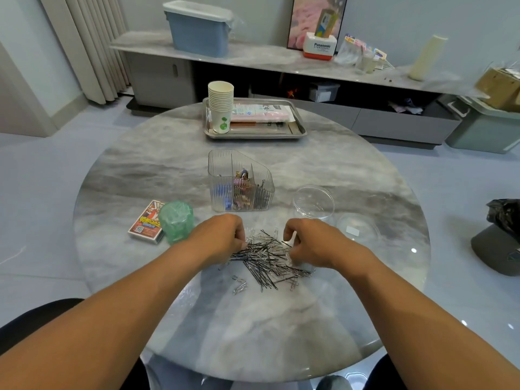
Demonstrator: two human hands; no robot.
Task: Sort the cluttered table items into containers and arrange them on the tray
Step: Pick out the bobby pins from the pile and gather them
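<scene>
A mixed pile of black hairpins and silver paper clips lies on the round marble table. My left hand sits at the pile's left edge with its fingers curled down into the pins. At the right edge my right hand does the same; what either pinches is hidden. Behind the pile stands a clear divided organizer with clips and pins in it. A clear round container and its lid are at the right. The steel tray lies at the far side.
On the tray are a stack of paper cups and flat pink packets. A green roll of bags and a card box sit left of my hands. Two loose paper clips lie nearer me.
</scene>
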